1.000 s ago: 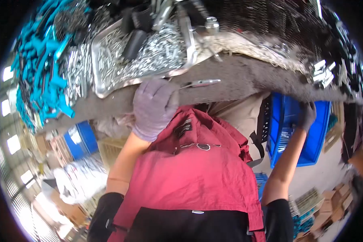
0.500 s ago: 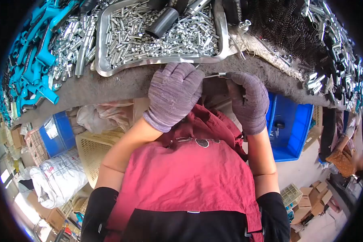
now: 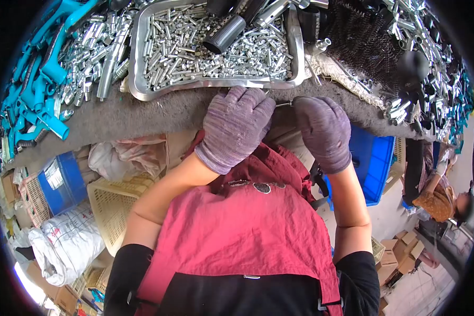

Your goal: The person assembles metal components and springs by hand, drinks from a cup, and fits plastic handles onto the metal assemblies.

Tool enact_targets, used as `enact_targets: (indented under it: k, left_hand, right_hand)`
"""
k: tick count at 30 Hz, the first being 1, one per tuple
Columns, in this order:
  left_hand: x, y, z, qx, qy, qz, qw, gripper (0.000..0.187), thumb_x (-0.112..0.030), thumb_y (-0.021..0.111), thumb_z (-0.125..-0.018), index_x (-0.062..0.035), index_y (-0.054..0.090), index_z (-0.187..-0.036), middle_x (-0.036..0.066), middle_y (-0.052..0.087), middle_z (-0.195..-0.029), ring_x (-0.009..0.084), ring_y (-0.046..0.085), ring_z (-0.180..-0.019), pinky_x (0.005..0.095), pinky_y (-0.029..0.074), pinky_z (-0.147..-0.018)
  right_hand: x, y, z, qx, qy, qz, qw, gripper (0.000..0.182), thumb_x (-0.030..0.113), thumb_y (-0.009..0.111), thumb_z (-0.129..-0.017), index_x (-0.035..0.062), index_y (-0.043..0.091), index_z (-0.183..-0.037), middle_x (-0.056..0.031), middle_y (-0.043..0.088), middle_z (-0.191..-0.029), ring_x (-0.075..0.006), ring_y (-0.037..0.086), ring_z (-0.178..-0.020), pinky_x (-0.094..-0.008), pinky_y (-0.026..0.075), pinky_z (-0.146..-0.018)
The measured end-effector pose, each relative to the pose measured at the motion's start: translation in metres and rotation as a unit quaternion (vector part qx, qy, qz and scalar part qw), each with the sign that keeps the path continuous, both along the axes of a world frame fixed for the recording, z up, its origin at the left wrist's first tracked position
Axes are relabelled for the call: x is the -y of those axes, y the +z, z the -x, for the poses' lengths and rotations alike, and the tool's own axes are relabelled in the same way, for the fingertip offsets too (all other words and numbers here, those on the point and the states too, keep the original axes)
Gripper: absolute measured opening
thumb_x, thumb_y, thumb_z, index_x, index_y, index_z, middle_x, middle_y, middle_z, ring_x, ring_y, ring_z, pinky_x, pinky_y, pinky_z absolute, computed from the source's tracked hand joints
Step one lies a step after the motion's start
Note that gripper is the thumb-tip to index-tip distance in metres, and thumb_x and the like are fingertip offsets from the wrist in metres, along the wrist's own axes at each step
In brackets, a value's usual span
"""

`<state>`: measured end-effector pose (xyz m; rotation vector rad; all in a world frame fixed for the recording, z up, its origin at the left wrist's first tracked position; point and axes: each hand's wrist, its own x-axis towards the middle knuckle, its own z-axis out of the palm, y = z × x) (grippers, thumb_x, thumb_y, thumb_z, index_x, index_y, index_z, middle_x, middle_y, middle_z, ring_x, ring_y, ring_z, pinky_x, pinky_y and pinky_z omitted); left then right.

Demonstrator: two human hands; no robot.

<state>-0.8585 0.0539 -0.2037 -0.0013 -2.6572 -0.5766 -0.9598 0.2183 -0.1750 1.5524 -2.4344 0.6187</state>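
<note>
Both my hands wear purple-grey knitted gloves and are held close together at the near edge of the grey-covered bench. My left hand (image 3: 238, 126) is closed, knuckles up, just below the metal tray (image 3: 138, 84). A thin metal rod (image 3: 284, 104) spans the gap between the hands. Its left end runs into my left fingers, which hide it. My right hand (image 3: 325, 131) pinches the other end between thumb and curled fingers. What sits at that end is mostly covered by the glove. Many small silvery pins (image 3: 179, 58) fill the tray.
A black tube (image 3: 224, 35) lies on the pins. Teal tool bodies (image 3: 52, 68) and metal tubes (image 3: 110, 71) are piled left, dark springs (image 3: 358, 42) right. Below the bench are a blue bin (image 3: 371, 168) and a cream crate (image 3: 108, 210). Another person (image 3: 437, 200) is at far right.
My left hand has come closer to my right, and less of the rod shows between them. The silvery piece at my right fingertips is now mostly hidden. The view has shifted slightly.
</note>
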Motion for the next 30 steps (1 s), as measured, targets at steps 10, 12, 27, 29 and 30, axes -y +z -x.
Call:
enact_targets:
  k: [10,12,27,29,30]
  left_hand:
    - [-0.001,0.0,0.002,-0.035,-0.016,0.037,0.999,0.033,-0.027,0.064,-0.072,-0.0107,0.06,-0.101,0.005,0.055,-0.089,0.0282,0.053,-0.086,0.0415,0.042,-0.067]
    - [-0.003,0.0,0.002,-0.048,-0.023,0.03,0.998,0.03,-0.027,0.063,-0.074,-0.0114,0.06,-0.1,0.005,0.055,-0.088,0.0282,0.053,-0.086,0.0413,0.041,-0.067]
    - [-0.005,-0.003,0.005,-0.077,-0.037,0.087,0.993,0.017,-0.022,0.054,-0.08,-0.0067,0.057,-0.085,0.01,0.053,-0.081,0.0294,0.052,-0.08,0.0434,0.043,-0.073]
    - [-0.004,-0.008,0.003,-0.064,-0.033,0.087,0.994,0.017,-0.022,0.054,-0.081,-0.0069,0.057,-0.086,0.011,0.053,-0.082,0.0298,0.053,-0.082,0.044,0.043,-0.076]
    - [-0.003,-0.009,0.003,-0.064,-0.034,0.088,0.993,0.017,-0.022,0.054,-0.081,-0.0069,0.057,-0.086,0.011,0.053,-0.082,0.0298,0.053,-0.082,0.044,0.043,-0.076]
  right_hand:
    - [0.016,0.042,-0.002,-0.015,0.082,-0.111,0.99,0.017,0.021,0.051,-0.078,0.0058,0.059,-0.079,-0.0111,0.061,-0.071,-0.025,0.063,-0.07,-0.0365,0.051,-0.056]
    - [0.012,0.028,0.002,-0.048,0.067,-0.059,0.995,0.017,0.022,0.052,-0.078,0.0075,0.059,-0.083,-0.0088,0.061,-0.074,-0.0242,0.063,-0.07,-0.0358,0.051,-0.057]
    - [0.004,-0.007,0.02,0.086,0.015,-0.034,0.996,0.018,0.022,0.06,-0.072,0.0086,0.057,-0.083,-0.0116,0.06,-0.084,-0.032,0.059,-0.082,-0.0395,0.05,-0.071]
    - [0.003,-0.009,0.018,0.113,-0.005,-0.021,0.993,0.019,0.021,0.061,-0.071,0.0087,0.058,-0.085,-0.012,0.06,-0.087,-0.0327,0.058,-0.083,-0.0401,0.05,-0.073]
    - [0.002,-0.01,0.017,0.114,-0.006,-0.02,0.993,0.019,0.021,0.061,-0.071,0.0087,0.058,-0.085,-0.012,0.06,-0.087,-0.0327,0.058,-0.083,-0.0401,0.05,-0.073]
